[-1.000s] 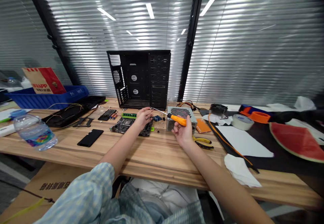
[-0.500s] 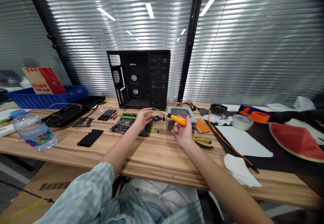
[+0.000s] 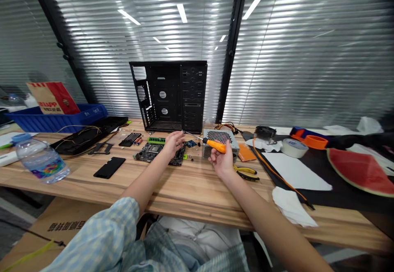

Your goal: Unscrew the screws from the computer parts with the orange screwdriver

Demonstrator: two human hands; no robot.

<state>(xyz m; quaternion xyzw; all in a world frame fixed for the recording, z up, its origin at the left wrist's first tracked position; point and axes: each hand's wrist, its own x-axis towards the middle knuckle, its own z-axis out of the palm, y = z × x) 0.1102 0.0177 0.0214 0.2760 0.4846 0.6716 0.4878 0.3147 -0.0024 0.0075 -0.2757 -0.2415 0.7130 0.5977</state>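
My right hand (image 3: 222, 160) is closed around the orange handle of a screwdriver (image 3: 215, 145), whose thin shaft points left. At the shaft's tip is my left hand (image 3: 174, 144), thumb and fingers pinched together; whatever they hold is too small to make out. Below and behind the left hand lies a green-and-black motherboard (image 3: 150, 152), partly covered by the hand. A grey power supply (image 3: 235, 149) stands just behind the right hand. Small screws (image 3: 191, 159) and a small blue circuit board (image 3: 191, 143) lie between the two.
An open black computer case (image 3: 169, 95) stands at the back. Yellow-and-black pliers (image 3: 246, 172) lie at the right, a black phone-like slab (image 3: 110, 168) at the left. Farther out are a water bottle (image 3: 43, 159), a blue bin (image 3: 58, 121), a tape roll (image 3: 294, 148) and a watermelon slice (image 3: 363, 171).
Both hands stay almost in place, with the screwdriver tip still at the left fingers. The screwdriver and right hand have shifted very slightly left.
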